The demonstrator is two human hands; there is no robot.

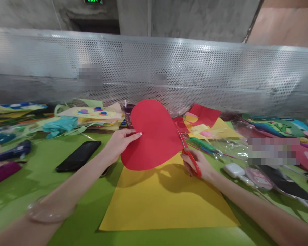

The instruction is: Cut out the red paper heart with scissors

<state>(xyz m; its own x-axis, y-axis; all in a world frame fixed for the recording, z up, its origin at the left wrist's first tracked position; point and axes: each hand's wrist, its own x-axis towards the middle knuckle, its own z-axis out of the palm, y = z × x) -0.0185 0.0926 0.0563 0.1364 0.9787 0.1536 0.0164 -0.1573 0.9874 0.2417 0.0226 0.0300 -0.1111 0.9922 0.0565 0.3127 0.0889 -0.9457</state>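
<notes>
My left hand [119, 142] pinches the left edge of a red paper heart [154, 135] and holds it up above a yellow sheet [166, 198] lying on the green table [41, 184]. My right hand [195, 164] grips red-handled scissors [188, 153], fingers through the loops. The blades touch the heart's right edge.
A black phone [78, 156] lies left of the heart. Paper scraps [202, 124], a small dark bottle [128, 114] and cut shapes crowd the back. A white earbud case [234, 169] and plastic packets sit to the right. A perforated metal screen [169, 68] closes off the far side.
</notes>
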